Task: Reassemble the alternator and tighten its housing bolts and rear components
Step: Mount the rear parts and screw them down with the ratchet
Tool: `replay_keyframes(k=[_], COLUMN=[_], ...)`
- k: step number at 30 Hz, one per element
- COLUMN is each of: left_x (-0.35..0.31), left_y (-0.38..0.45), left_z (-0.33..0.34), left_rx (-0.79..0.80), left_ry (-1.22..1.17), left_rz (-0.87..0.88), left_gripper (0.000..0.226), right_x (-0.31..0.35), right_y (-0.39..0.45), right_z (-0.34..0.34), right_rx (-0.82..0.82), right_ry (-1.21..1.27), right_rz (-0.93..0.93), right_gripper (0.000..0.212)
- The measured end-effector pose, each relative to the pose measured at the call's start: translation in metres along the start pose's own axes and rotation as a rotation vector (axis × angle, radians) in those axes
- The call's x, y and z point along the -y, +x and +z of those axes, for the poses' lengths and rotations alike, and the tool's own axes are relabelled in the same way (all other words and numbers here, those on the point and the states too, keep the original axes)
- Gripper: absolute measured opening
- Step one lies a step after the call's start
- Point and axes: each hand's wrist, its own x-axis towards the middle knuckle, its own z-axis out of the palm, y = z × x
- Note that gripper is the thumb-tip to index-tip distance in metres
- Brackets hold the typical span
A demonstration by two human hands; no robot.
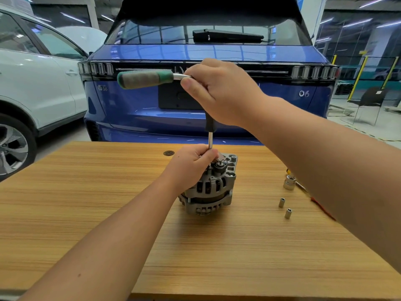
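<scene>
Wrench (209, 127) shaft vertical over alternator (211, 190), green grip (145, 79) leftward

Cars and a table in a big garage

A blue car (206, 88) is parked with its back to the wooden table (108, 213). It has a black wiper (227, 35) on its back window and "06" on the right. A white car (32, 83) stands to the left, just beside it. A small dark round thing (168, 153) lies near the far edge of the table. A black chair (368, 101) stands far off on the right, by yellow posts (357, 79).
</scene>
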Motion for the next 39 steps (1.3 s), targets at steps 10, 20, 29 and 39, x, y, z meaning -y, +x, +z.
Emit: replay_keyframes(k=[10, 20, 29, 39], left_x=[-0.003, -0.002, -0.004, -0.004], left_y=[-0.002, 0.001, -0.001, -0.001], left_z=[-0.001, -0.003, -0.003, -0.003], left_rx=[0.016, 0.023, 0.033, 0.01], left_ry=[-0.015, 0.0, 0.013, 0.007], left_rz=[-0.019, -0.028, -0.025, -0.022], left_gripper=[0.024, 0.026, 0.027, 0.043], right_x=[0.009, 0.008, -0.002, -0.001], right_y=[0.015, -0.011, -0.01, -0.009], right_z=[-0.027, 0.024, 0.016, -0.004], right_rx=[0.14, -0.428, -0.112, 0.008], right_ry=[1.342, 0.843, 0.144, 0.067], right_rz=[0.887, 0.362, 0.031, -0.057], right_gripper=[0.013, 0.014, 0.047, 0.045])
